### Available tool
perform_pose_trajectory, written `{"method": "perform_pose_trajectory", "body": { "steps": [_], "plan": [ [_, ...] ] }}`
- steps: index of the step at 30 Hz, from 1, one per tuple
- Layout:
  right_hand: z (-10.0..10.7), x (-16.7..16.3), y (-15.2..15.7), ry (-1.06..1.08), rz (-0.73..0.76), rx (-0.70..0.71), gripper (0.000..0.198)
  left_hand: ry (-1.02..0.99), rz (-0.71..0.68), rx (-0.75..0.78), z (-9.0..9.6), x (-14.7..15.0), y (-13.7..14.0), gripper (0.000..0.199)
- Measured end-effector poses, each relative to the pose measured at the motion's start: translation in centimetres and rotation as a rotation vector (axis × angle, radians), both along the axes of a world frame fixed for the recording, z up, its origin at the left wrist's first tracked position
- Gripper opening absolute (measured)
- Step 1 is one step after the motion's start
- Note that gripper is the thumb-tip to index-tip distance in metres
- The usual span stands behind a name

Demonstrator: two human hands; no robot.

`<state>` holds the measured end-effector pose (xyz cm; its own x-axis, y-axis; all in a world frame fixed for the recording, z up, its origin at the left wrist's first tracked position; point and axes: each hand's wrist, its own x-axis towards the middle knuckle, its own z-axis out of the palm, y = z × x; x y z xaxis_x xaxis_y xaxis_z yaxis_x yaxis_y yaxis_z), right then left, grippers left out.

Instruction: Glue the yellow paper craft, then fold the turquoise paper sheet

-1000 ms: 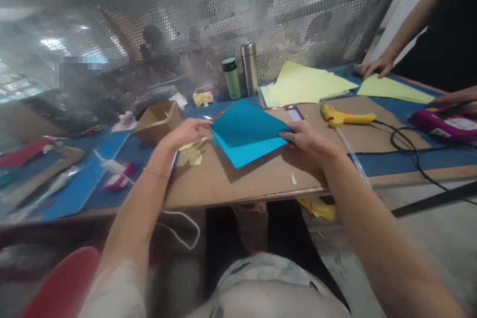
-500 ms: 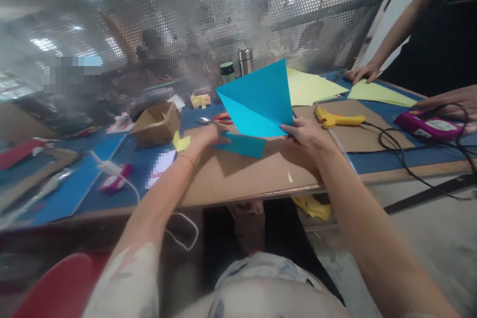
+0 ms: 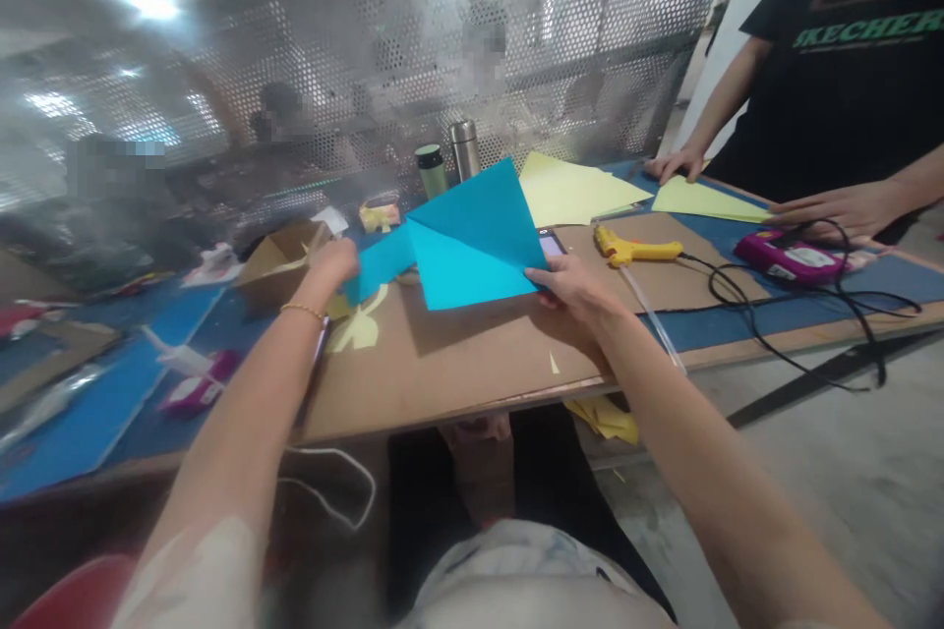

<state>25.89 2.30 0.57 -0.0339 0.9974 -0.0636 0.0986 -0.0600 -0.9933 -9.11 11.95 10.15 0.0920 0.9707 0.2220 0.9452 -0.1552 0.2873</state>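
While holding blue sheet (image 3: 479, 251) over cardboard (image 3: 442, 373), pinching low on its right edge with right hand (image 3: 575, 287), closed to paper thickness. Leaves it nearest that hand, extending left. Also gripping blue strip (image 3: 382, 263) in left hand (image 3: 335, 265), with fingers curled tight at one end. Runs lengthwise up-right to sheet's left corner; can't tell whether joined or overlapping.

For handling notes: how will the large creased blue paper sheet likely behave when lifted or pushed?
The large blue paper sheet looks thin, so probably light. Beyond the edge pinched by the right hand, it droops little, suggesting some stiffness. It would likely bend along its visible crease.
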Motion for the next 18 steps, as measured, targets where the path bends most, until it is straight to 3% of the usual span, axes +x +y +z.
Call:
{"method": "perform_pose_trajectory", "body": {
  "steps": [3, 5, 9, 11, 13, 15, 17, 18],
  "plan": [
    [0.1, 0.2, -0.1, -0.033, 0.003, -0.006, 0.038, 0.078, 0.048, 0.133, -0.5, 1.9, -2.0, 0.025],
    [0.1, 0.1, -0.1, -0.057, 0.019, -0.006, 0.035, 0.103, -0.051, 0.184, -1.4, 3.9, -4.1, 0.043],
    [0.1, -0.5, -0.7, -0.109, 0.099, 0.016, 0.026, 0.219, -0.605, 0.029, -4.8, 7.2, -9.0, 0.086],
    [-0.2, -0.8, -1.6, -0.202, 0.181, 0.048, 0.015, 0.262, -0.675, -0.118, -6.7, 7.9, -10.9, 0.099],
    [-0.4, -0.7, -3.0, -0.393, 0.161, 0.097, 0.034, 0.304, -0.657, -0.257, -8.2, 8.0, -12.3, 0.087],
    [-0.6, -0.4, -4.6, -0.645, -0.011, 0.211, 0.055, 0.323, -0.635, -0.307, -9.1, 7.7, -13.1, 0.069],
    [-0.6, 0.0, -6.0, -0.860, -0.142, 0.440, 0.055, 0.318, -0.638, -0.273, -9.4, 7.2, -13.7, 0.059],
    [-0.6, 0.2, -6.5, -0.926, -0.121, 0.574, 0.051, 0.312, -0.646, -0.246, -9.4, 7.0, -14.0, 0.056]
  ]
}}
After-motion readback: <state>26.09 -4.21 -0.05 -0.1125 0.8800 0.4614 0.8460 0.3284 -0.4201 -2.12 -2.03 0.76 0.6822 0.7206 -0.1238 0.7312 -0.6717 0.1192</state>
